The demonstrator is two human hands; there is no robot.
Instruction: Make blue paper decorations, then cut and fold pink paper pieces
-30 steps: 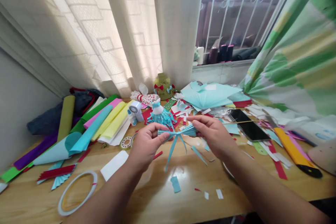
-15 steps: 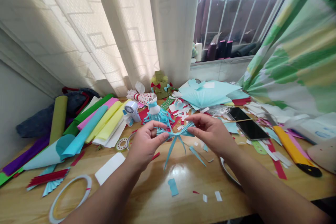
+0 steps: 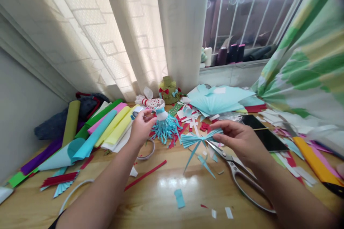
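My right hand pinches one end of a pleated light-blue paper bow between thumb and fingers. Thin blue strips hang from the bow's middle. Below this hand lie metal scissors, with their blades pointing at the bow's centre. My left hand is off the bow, its thumb and fingers apart beside a small blue and white paper dress with a fringed skirt. The fingertips are close to the dress; whether they touch it is unclear. A white device is partly hidden behind this hand.
Rolls of coloured paper lie at the left. A tape roll and a red strip lie near my left forearm. Blue pleated sheets spread at the back. A black phone and a yellow cutter lie right.
My left hand has let go of the bow and moved left to the paper dress. My right hand still holds the bow, now farther right in view. The scissors have come into sight.
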